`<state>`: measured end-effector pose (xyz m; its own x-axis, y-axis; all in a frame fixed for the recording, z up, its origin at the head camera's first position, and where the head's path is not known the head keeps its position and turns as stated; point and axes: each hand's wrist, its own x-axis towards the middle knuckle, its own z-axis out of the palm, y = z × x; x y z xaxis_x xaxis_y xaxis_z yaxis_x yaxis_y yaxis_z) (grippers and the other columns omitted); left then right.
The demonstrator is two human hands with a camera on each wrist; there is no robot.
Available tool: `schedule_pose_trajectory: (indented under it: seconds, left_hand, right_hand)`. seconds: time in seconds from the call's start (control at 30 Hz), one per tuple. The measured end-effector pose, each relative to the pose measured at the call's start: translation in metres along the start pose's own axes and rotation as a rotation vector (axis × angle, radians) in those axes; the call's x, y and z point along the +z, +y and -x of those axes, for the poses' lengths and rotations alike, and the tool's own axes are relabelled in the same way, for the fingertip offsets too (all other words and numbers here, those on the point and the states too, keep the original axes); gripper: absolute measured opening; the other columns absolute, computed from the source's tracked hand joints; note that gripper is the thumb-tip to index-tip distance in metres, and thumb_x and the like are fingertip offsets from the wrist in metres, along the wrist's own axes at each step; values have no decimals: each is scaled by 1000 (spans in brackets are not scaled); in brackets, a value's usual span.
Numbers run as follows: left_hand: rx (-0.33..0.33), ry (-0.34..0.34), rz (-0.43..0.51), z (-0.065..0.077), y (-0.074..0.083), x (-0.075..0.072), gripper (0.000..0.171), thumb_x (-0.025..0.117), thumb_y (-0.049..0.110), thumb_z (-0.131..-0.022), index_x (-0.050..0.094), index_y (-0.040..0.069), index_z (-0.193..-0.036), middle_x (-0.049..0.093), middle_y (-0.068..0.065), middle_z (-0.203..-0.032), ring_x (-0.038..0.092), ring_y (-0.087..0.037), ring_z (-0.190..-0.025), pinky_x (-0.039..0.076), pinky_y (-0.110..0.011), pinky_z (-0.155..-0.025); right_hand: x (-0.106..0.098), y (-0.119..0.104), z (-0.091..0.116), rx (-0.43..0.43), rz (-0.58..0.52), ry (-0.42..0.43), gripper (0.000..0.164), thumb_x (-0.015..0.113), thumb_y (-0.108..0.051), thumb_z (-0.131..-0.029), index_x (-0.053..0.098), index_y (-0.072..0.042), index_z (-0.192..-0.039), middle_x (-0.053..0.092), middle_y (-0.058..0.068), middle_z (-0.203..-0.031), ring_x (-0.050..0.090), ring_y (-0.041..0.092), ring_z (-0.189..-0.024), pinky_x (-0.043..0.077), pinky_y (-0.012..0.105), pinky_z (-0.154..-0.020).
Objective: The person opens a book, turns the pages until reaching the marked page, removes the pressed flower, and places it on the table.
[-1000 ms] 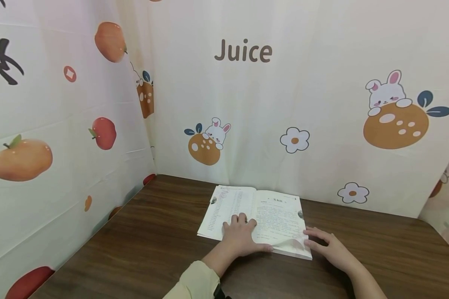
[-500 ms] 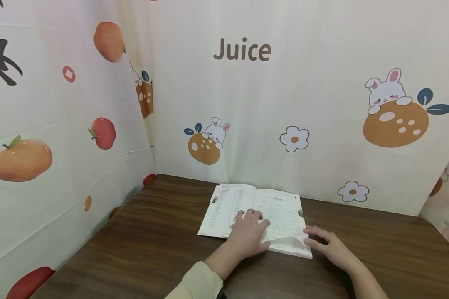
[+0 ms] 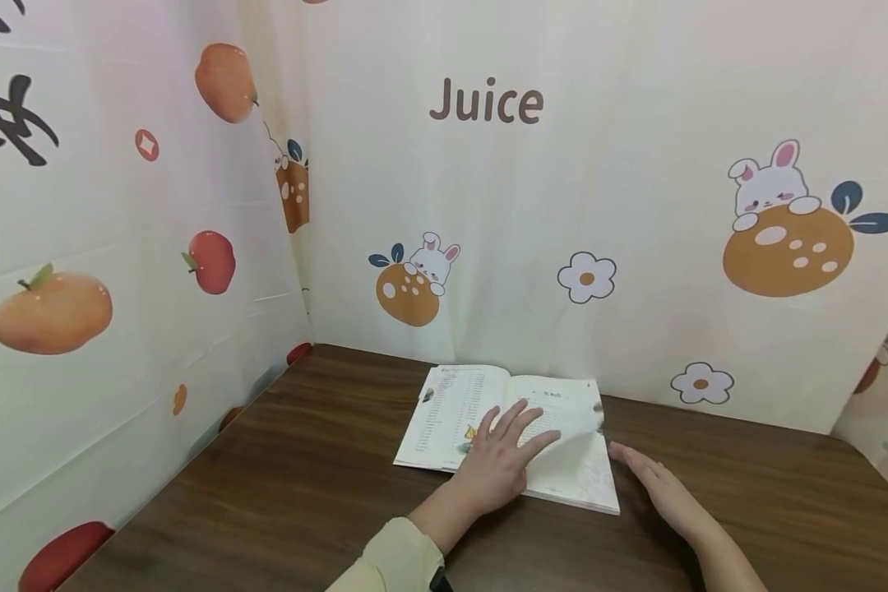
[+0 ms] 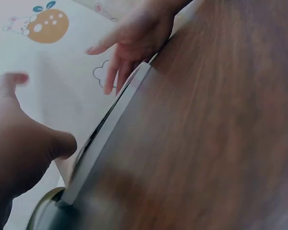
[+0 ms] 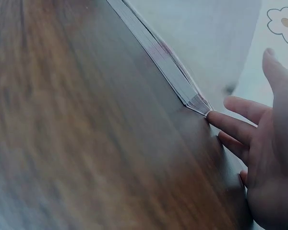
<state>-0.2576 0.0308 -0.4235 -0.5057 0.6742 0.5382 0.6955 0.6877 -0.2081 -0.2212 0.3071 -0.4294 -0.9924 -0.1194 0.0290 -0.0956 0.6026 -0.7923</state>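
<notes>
An open book with printed text and a small coloured picture lies on the brown table. One leaf on its right side bends up in a curve. Across the middle and right page my left hand reaches with spread fingers, next to the curved leaf. My right hand is just off the book's right edge, its fingers fairly straight. In the left wrist view, the left hand has its thumb near the book's front edge. The right wrist view has the right fingers by the book's corner.
A white curtain printed with fruit, rabbits and flowers stands behind the table, close to the book's far edge. Another printed curtain runs along the left side. Wooden tabletop spreads out on both sides of the book.
The left hand has shifted right and its fingers have spread. The leaf's curl has moved up and grown on the right side. The right fingers have straightened and come off the book's edge.
</notes>
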Motion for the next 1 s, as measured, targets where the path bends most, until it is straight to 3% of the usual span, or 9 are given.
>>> schedule_pose_trajectory:
  seconds: [0.1, 0.27, 0.33, 0.5, 0.67, 0.8, 0.9, 1.0]
  left_hand:
    - [22, 1, -58, 0, -3, -5, 86, 69, 10, -74, 26, 35, -144, 3, -4, -153, -5, -27, -140, 10, -50, -108]
    - [8, -23, -221, -2, -4, -17, 80, 64, 8, -82, 24, 32, -146, -6, -7, -154, -7, -29, -140, 0, -54, -107]
    - [-24, -82, -282, -4, -2, -22, 76, 65, 15, -83, 25, 29, -147, -9, -7, -154, -10, -30, -139, -1, -54, -107]
    - [-97, -308, -394, -5, 2, -26, 64, 61, 29, -87, 33, 27, -144, -7, -9, -154, -16, -32, -138, -4, -55, -106]
    - [-112, -452, -341, -1, 1, -24, 41, 51, 31, -93, 48, 31, -134, 20, -1, -152, 1, -25, -141, 0, -52, -108]
    - [-118, -492, -280, 1, -1, -21, 38, 50, 30, -93, 53, 28, -130, 34, 3, -146, 12, -22, -140, 5, -49, -109]
    - [-123, -509, -260, 1, -1, -19, 38, 49, 30, -93, 54, 25, -130, 38, 5, -143, 15, -20, -139, 8, -48, -109]
    - [-132, -522, -254, 1, -1, -19, 37, 47, 29, -94, 55, 24, -129, 41, 7, -141, 17, -19, -139, 12, -47, -109]
  right_hand:
    - [1, 1, 0, -25, 1, 6, 62, 20, -43, -101, 42, 5, -135, 35, 26, -140, 13, 47, -133, 1, 67, -98]
    - [1, 1, 0, -33, -6, 12, 63, 19, -43, -101, 43, 5, -134, 34, 27, -140, 10, 47, -134, -2, 66, -99]
    - [1, 1, 0, -39, -10, 11, 62, 19, -42, -101, 43, 6, -134, 34, 27, -140, 10, 47, -134, -3, 65, -99]
    - [1, 1, 0, -56, -9, 16, 61, 19, -40, -102, 43, 7, -133, 34, 29, -139, 11, 48, -133, -3, 65, -100]
    - [1, 1, -1, -54, 3, 16, 61, 19, -39, -102, 44, 7, -132, 35, 29, -139, 12, 48, -133, -2, 65, -100]
    - [1, -1, -1, -24, 18, 8, 61, 21, -41, -101, 44, 5, -133, 34, 28, -140, 14, 48, -133, -1, 65, -100]
    - [1, 1, 0, 3, 40, -4, 58, 30, -42, -100, 43, 2, -135, 33, 28, -140, 15, 49, -132, -1, 66, -99]
    - [2, 4, -1, -31, 95, -4, 54, 46, -39, -95, 45, -3, -135, 35, 27, -140, 20, 50, -130, 2, 68, -98]
